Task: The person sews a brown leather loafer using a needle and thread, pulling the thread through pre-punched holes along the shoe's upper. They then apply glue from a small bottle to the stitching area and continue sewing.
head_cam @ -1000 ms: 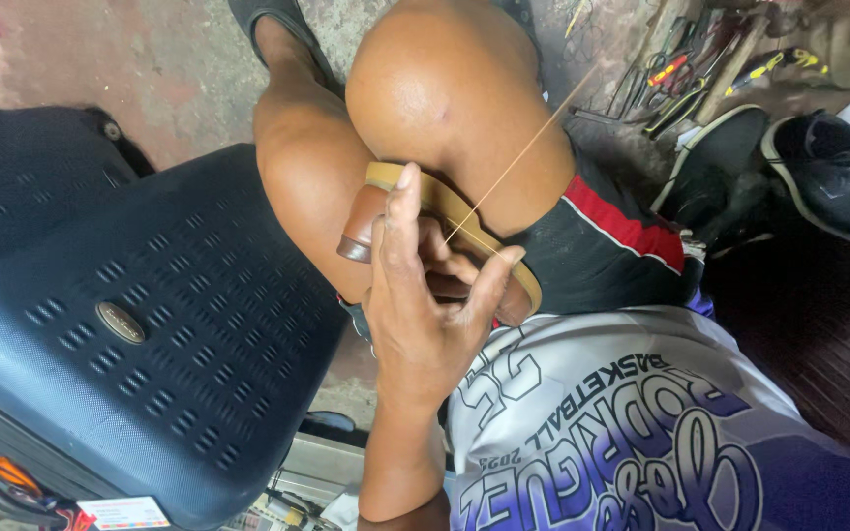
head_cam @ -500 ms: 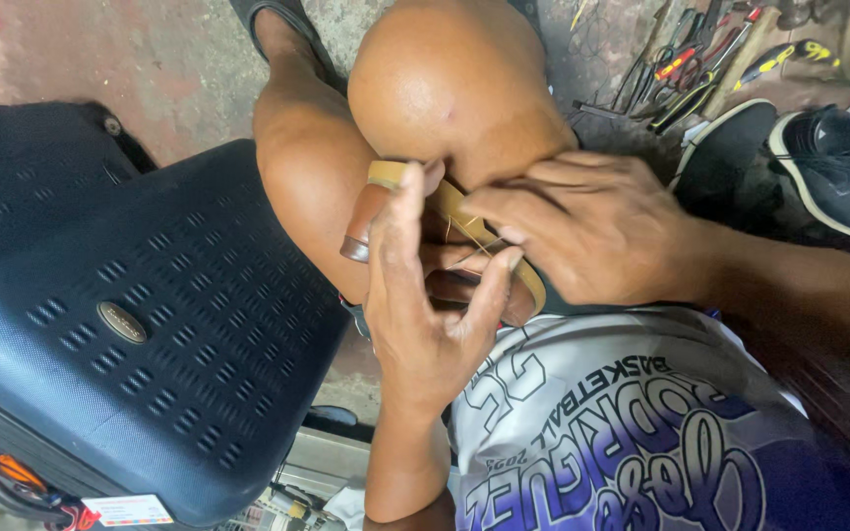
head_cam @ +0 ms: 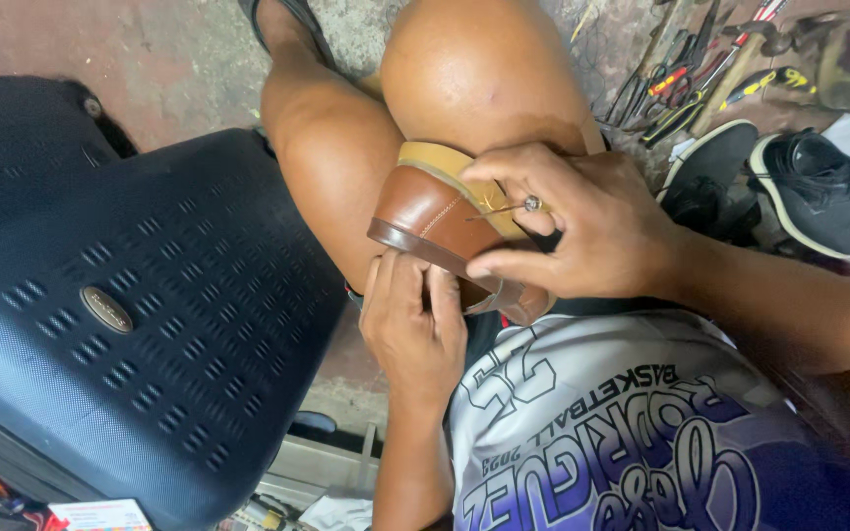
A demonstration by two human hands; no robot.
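At nine o'clock from your lap the dark blue suitcase fills the view, its ridged shell running right up beside your bent leg, so there is little spare room on that side.

Your left hand sits at six o'clock under the brown shoe, fingers curled up against the heel and sole edge, a closed grip that props the shoe against your thigh. Half a second ago this hand lay higher, its thumb spread over the upper. Now it has dropped beneath, and the shoe has turned so the stitched side seam faces you.

Your right hand, which a second ago was out of view with a thread drawn taut, has come in from three o'clock and now lies over the shoe. Thumb and forefinger pinch a thin needle with a small round head, its point lying across the leather at the welt. I judge you are between stitches, setting the needle for another pass.

At one o'clock, hand tools lie scattered on the floor, and at two o'clock a black sneaker rests well apart. Your right elbow has open room to draw outward toward three o'clock, and the knee above closes off twelve.
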